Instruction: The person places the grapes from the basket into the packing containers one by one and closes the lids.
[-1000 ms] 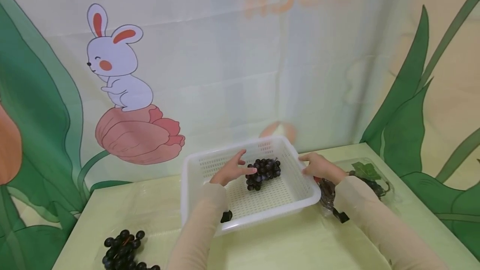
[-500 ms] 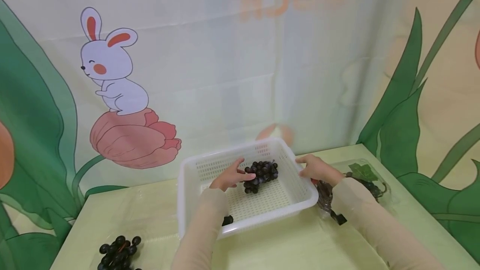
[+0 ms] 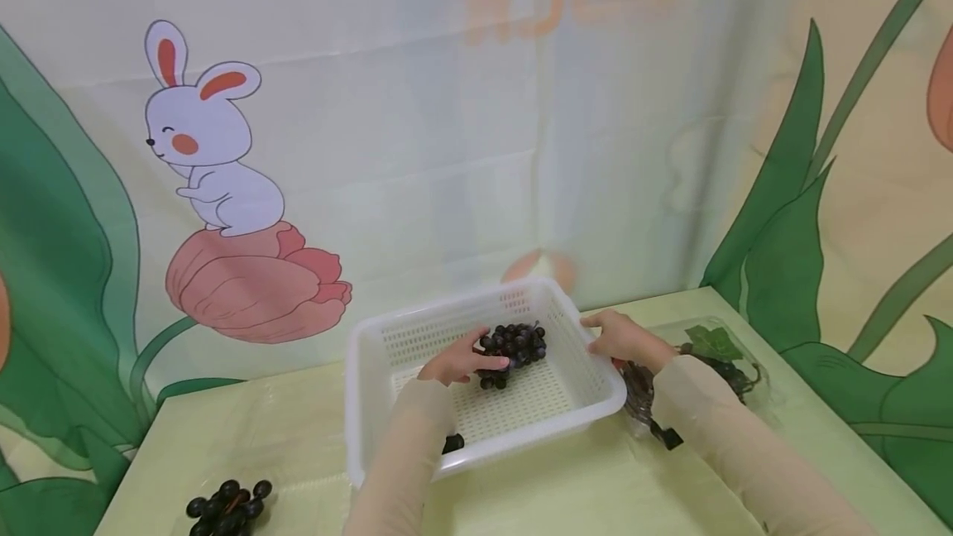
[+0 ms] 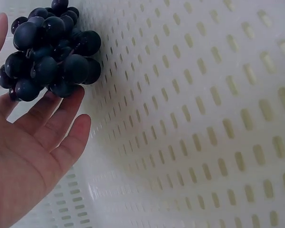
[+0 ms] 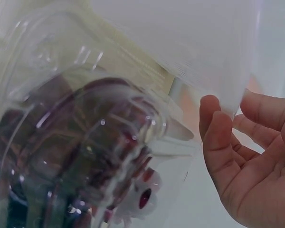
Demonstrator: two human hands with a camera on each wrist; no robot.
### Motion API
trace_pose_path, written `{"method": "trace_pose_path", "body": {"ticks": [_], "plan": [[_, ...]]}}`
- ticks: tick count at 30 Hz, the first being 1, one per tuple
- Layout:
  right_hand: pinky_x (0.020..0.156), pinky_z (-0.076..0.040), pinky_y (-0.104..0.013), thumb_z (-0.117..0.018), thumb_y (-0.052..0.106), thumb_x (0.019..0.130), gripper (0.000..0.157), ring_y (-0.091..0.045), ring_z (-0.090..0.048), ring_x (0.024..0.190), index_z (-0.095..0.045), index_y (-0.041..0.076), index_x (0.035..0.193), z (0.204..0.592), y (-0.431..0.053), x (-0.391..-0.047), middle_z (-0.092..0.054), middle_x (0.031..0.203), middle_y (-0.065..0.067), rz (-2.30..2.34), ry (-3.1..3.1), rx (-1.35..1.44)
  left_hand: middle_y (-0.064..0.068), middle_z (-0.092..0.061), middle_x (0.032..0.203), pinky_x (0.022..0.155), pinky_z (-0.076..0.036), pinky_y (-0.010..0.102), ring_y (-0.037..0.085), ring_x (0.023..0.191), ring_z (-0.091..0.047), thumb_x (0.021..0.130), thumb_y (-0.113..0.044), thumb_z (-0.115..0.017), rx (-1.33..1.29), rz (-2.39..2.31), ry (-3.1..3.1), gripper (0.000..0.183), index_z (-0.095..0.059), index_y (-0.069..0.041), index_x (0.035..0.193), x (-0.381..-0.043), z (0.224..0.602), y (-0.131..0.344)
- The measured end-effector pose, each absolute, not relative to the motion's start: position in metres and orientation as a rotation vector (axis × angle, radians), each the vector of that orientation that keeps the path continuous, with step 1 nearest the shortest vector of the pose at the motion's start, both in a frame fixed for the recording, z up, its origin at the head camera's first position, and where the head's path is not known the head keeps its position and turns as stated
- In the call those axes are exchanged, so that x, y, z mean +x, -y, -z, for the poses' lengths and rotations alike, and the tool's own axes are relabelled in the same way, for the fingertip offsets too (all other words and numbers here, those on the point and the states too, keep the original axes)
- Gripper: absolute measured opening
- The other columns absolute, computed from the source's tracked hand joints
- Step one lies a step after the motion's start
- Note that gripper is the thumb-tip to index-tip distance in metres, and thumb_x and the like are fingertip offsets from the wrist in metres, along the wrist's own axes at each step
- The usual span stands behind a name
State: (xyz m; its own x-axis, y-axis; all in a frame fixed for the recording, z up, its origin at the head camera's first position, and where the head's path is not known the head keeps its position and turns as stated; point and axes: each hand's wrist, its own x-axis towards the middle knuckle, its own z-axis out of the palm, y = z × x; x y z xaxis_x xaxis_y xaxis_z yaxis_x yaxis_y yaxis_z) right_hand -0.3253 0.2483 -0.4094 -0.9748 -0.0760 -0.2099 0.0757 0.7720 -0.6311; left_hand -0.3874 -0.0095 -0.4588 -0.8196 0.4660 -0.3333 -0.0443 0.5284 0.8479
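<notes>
A white perforated plastic basket stands on the table, its right side turned up towards the back. Inside lies a bunch of dark grapes. My left hand reaches into the basket from the left, with thumb and fingers spread on either side of the bunch. In the left wrist view, fingertips touch the underside of the grapes, while the thumb sits apart at the left edge. My right hand pinches the basket's right rim between thumb and fingers, also seen in the right wrist view.
A second bunch of dark grapes lies at the table's front left. Right of the basket are a clear plastic package with dark contents and a clear tray holding dark fruit and a green leaf. A printed cloth hangs behind the table.
My left index finger has come down and the fingers have closed nearer round the grape bunch. My right hand keeps its pinch on the basket rim. The whole head view has shifted slightly.
</notes>
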Motion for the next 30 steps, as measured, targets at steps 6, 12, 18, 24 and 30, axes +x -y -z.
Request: {"method": "trace_pose_path", "body": {"ticks": [6, 12, 18, 24, 30], "plan": [[0.05, -0.05, -0.028, -0.057, 0.002, 0.083, 0.054, -0.017, -0.063, 0.071, -0.037, -0.002, 0.133, 0.407, -0.249, -0.325, -0.055, 0.12, -0.024, 0.965, -2.731, -0.013, 0.017, -0.028, 0.142, 0.093, -0.039, 0.053, 0.035, 0.125, -0.037, 0.077, -0.036, -0.067, 0.347, -1.261, -2.237, 0.083, -0.019, -0.021, 0.143, -0.388, 0.461, 0.008], [0.058, -0.053, -0.031, -0.056, 0.002, 0.084, 0.053, -0.021, -0.063, 0.083, -0.037, -0.001, 0.134, 0.407, -0.247, -0.324, -0.053, 0.122, -0.023, 0.979, -2.731, 0.022, 0.017, -0.023, 0.145, 0.093, -0.038, 0.055, 0.036, 0.125, -0.036, 0.078, -0.033, -0.067, 0.373, -1.253, -2.249, 0.076, -0.024, -0.017, 0.139, -0.388, 0.462, 0.005], [0.058, -0.052, -0.03, -0.056, 0.002, 0.084, 0.052, -0.021, -0.062, 0.085, -0.038, -0.002, 0.133, 0.409, -0.247, -0.323, -0.053, 0.122, -0.023, 0.951, -2.758, -0.008, 0.017, -0.018, 0.146, 0.092, -0.039, 0.053, 0.036, 0.127, -0.033, 0.079, -0.034, -0.066, 0.383, -1.213, -2.288, 0.076, -0.022, -0.014, 0.138, -0.387, 0.464, 0.0], [0.059, -0.052, -0.029, -0.055, 0.002, 0.084, 0.052, -0.021, -0.062, 0.086, -0.037, -0.003, 0.133, 0.41, -0.248, -0.325, -0.052, 0.122, -0.024, 0.945, -2.758, -0.021, 0.018, -0.015, 0.148, 0.097, -0.035, 0.052, 0.037, 0.131, -0.026, 0.078, -0.028, -0.068, 0.42, -1.195, -2.319, 0.084, -0.016, -0.011, 0.141, -0.388, 0.467, -0.006], [0.063, -0.053, -0.031, -0.055, 0.001, 0.084, 0.052, -0.024, -0.062, 0.09, -0.037, -0.002, 0.133, 0.41, -0.247, -0.324, -0.052, 0.122, -0.024, 0.954, -2.754, -0.015, 0.016, -0.008, 0.149, 0.102, -0.028, 0.052, 0.036, 0.135, -0.016, 0.077, -0.019, -0.069, 0.429, -1.248, -2.293, 0.089, -0.009, -0.012, 0.143, -0.391, 0.472, -0.01]]}}
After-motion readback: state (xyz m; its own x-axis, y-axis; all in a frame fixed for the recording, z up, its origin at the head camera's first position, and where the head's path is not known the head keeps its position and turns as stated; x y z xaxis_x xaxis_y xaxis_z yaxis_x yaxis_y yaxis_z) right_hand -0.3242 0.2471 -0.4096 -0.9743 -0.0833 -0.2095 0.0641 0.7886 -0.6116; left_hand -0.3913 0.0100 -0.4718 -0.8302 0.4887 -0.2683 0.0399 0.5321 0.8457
